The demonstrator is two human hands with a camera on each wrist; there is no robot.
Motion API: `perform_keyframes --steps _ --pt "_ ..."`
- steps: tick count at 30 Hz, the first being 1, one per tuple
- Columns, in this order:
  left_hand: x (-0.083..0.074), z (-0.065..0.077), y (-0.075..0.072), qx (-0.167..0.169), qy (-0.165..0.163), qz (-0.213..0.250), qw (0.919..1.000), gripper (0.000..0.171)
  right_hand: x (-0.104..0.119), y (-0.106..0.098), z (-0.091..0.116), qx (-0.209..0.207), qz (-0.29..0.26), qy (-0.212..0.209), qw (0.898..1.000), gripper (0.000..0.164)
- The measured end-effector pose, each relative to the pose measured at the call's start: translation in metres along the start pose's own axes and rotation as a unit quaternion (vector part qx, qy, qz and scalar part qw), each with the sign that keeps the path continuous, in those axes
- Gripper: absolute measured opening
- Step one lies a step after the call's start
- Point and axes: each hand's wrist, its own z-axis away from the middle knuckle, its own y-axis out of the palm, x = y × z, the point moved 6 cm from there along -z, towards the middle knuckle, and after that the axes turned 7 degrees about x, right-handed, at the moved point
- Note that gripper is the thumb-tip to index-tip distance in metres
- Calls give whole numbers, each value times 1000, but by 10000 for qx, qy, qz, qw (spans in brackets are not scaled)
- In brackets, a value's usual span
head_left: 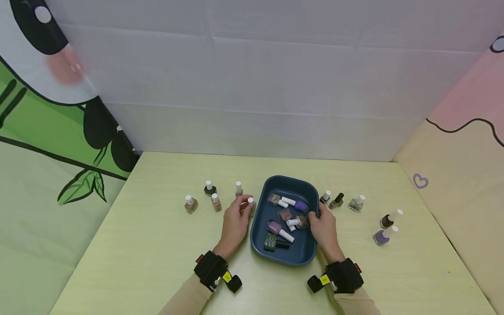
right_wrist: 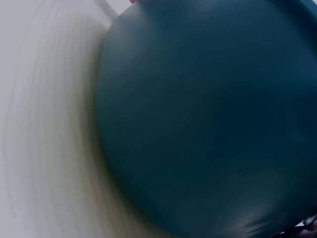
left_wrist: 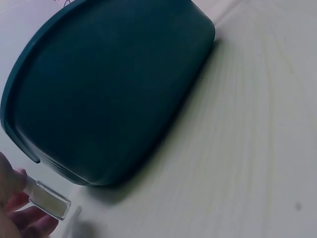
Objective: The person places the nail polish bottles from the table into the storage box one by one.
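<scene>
My left hand (head_left: 235, 223) pinches a small nail polish bottle (left_wrist: 49, 201) by its white cap, just left of a dark blue tray (head_left: 257, 232). In the left wrist view the bottle's glass looks clear with a pale content. On the other side, my right hand (head_left: 324, 227) grips the tray's right rim, thumb over the edge. Several nail polish bottles lie inside the tray, among them a purple one (head_left: 301, 206), a mauve one (head_left: 274, 227) and a dark green one (head_left: 270, 242). The tray's outer wall (right_wrist: 198, 119) fills most of the right wrist view.
Left of the tray stand several bottles, such as a brown-beige one (head_left: 191, 205) and a black one (head_left: 210, 190). To the right are a clear glittery one (head_left: 356, 204), a purple one (head_left: 381, 237) and others. A pale wall (head_left: 256, 135) closes the table's back.
</scene>
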Motion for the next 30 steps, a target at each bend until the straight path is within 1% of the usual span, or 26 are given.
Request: perform_keyframes --steps 7,11,18,24,27,30 --pt "-8 -1 -4 -46 78 118 9999 22 0 0 1 70 -90 95 9999 47" --pt "-14 -1 -8 -55 161 97 9998 23 0 0 2 56 -94 72 9999 47" --pt "-20 -4 -15 -46 294 222 9993 23 -2 0 1 45 -47 44 10000 46" --pt "-29 -3 -19 -108 649 -60 9978 24 -2 0 0 10 -52 43 10000 47" --pt "-37 -2 -20 -96 931 -241 9953 25 -2 1 0 36 -78 63 9999 48" --pt "-45 -1 -20 -16 1249 -510 9909 25 -2 1 -1 82 -118 73 9999 49"
